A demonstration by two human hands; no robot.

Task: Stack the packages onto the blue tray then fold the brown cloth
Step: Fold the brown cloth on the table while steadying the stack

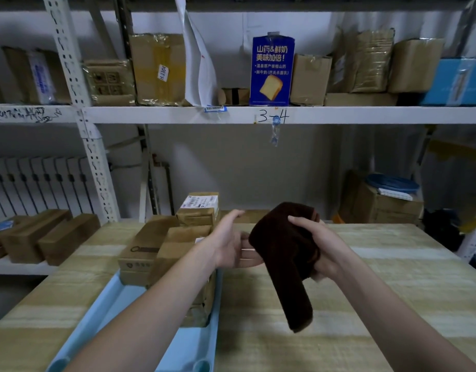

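Note:
The brown cloth hangs bunched above the wooden table, one end dangling down. My right hand is closed around its upper right part. My left hand is beside the cloth's left edge, fingers spread and partly tucked behind the fabric; whether it grips is unclear. Several brown cardboard packages stand stacked on the blue tray at the left front of the table. The topmost package carries a white label.
The wooden table stretches to the right of the tray. Metal shelving behind holds many cardboard boxes and a blue bread carton. More boxes lie on a low shelf at left, and a box sits at back right.

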